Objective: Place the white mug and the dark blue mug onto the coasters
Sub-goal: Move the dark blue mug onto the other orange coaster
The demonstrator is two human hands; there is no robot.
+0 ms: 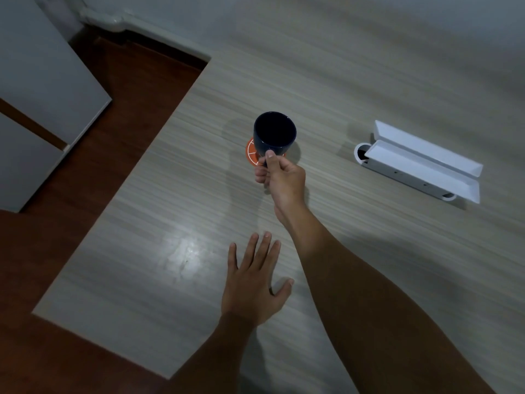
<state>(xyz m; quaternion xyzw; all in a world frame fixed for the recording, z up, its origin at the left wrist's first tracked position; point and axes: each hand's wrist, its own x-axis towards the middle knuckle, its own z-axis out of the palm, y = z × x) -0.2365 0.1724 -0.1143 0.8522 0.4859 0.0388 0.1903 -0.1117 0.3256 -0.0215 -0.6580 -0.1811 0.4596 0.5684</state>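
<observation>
The right hand [284, 177] is gripping the dark blue mug [274, 135] at its handle side, with the thumb pressing on the near wall of the mug and the remaining fingers curling closed beneath it. The handle itself is hidden by the hand. The mug is standing upright with its opening facing the camera, and it is covering most of an orange coaster [251, 153], of which only the left and near edge is showing. Whether the mug base is touching the coaster or hanging just above it cannot be determined.

The left hand [254, 282] is lying flat, fingers spread apart, on the table [170, 223], nearer the person and well apart from the mug; it is holding nothing.

To the right of the mug, a white folded-open cable cover [423, 163] is sitting in the table surface. A reddish-brown floor [119, 89] and a pale cabinet [39, 81] are showing beyond the left table edge.
</observation>
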